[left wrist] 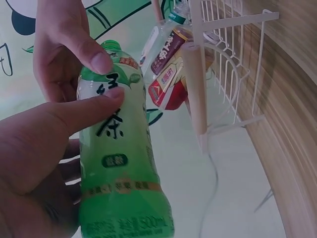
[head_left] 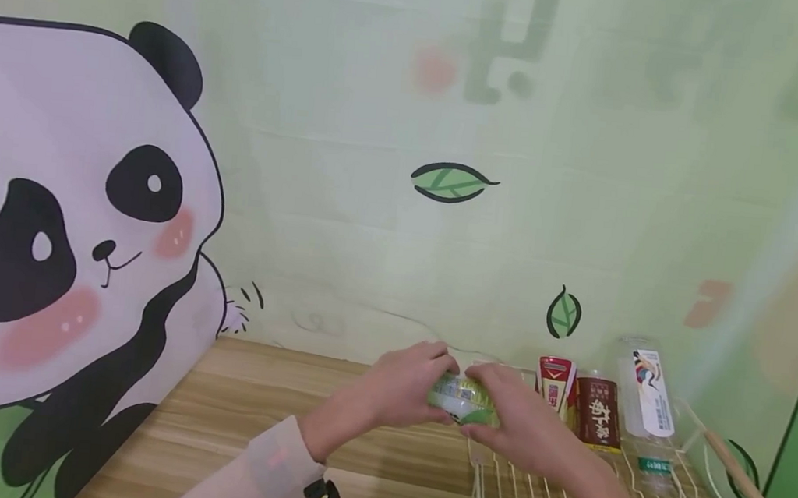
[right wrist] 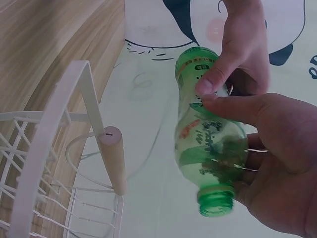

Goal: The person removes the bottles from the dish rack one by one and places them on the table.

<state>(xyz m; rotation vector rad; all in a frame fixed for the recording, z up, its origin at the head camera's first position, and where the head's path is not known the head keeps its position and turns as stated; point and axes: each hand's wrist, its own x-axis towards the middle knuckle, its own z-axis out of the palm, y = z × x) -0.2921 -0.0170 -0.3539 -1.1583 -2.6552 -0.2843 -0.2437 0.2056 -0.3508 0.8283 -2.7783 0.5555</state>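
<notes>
Green bottle [head_left: 461, 402] gripped by both hands [head_left: 409, 383] [head_left: 525, 419] — the wire basket [right wrist: 48, 148] holds a red packet [head_left: 556, 382], maroon container [head_left: 599, 413] and clear bottle [head_left: 650, 402].

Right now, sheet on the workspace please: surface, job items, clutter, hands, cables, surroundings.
Surface: wood-grain table.
Job items: green bottle, held in both hands.
Clutter: red package, maroon package and clear bottle in a white wire basket.
Hands: left hand grips the bottle's lower part; right hand holds its neck end.
Cables: thin grey line behind the basket; cable or crease, can't tell.
Surroundings: panda backdrop.
</notes>
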